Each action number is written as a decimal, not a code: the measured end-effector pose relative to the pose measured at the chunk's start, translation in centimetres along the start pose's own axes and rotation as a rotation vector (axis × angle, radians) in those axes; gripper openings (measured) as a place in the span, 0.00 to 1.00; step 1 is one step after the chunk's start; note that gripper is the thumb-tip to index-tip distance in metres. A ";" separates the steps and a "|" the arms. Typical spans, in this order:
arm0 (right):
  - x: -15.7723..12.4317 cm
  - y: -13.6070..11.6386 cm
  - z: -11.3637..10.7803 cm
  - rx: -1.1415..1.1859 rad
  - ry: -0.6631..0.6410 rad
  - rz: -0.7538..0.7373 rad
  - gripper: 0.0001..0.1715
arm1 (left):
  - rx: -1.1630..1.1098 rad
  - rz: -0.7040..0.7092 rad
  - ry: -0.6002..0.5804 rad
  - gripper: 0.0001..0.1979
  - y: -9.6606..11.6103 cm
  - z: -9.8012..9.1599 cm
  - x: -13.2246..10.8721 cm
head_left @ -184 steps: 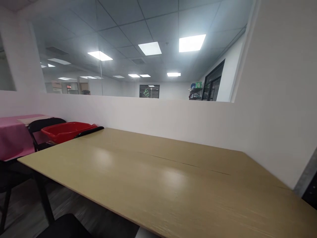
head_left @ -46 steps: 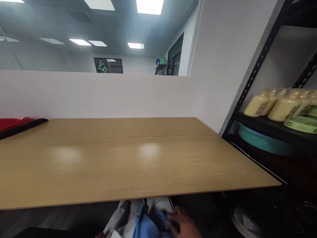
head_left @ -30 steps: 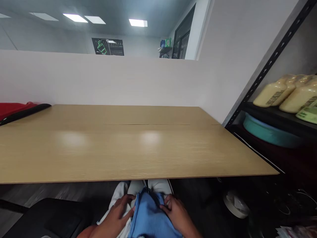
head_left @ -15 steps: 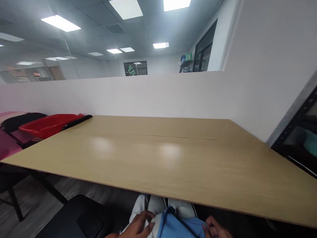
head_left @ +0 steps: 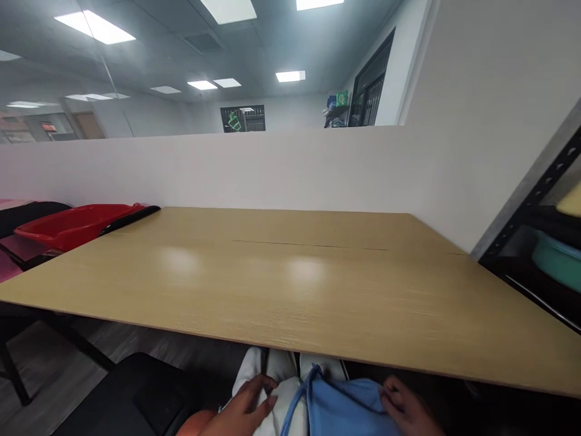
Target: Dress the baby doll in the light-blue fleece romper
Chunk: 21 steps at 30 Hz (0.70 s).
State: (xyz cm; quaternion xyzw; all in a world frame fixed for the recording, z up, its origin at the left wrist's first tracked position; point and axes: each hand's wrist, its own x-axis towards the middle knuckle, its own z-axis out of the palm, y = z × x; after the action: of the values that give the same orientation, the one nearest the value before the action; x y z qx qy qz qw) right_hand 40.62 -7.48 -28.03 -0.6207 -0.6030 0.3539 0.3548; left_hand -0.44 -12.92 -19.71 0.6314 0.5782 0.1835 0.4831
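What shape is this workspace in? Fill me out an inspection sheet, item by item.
Surface: wooden table, thin dark line along its far half, two patches of glare.
Things: blue cloth on the person's lap, by the table's near edge.
Clutter: red tub beyond the table's far left.
Hands: left hand over pale fabric on the lap; right hand curled at the cloth's right edge, grip unclear.
Cables: nothing seen.
Surroundings: white wall behind, black rack at right, black chair at lower left.

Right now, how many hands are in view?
2: the left hand over the white fabric, and the right hand at the blue cloth's right edge. No others show.
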 end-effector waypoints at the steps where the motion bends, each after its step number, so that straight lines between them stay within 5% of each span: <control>1: 0.1 0.1 -0.1 0.009 -0.012 0.001 0.25 | -0.014 -0.013 -0.017 0.24 0.3 -0.1 -0.2; 7: 0.5 1.3 2.5 -0.016 -0.040 0.009 0.25 | 0.015 -0.016 -0.034 0.24 1.3 -0.4 0.0; 12: -1.5 1.5 6.2 0.053 -0.055 0.172 0.31 | 0.060 0.031 -0.028 0.24 0.7 0.1 0.5; 21: -4.8 2.3 6.0 0.182 -0.157 0.176 0.41 | 0.050 0.017 0.031 0.26 0.2 0.4 0.0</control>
State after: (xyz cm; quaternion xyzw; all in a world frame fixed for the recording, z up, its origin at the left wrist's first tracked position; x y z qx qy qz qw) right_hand 36.48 -12.22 -32.97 -0.6068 -0.5377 0.4842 0.3290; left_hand -0.03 -13.08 -19.76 0.6453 0.5845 0.1829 0.4566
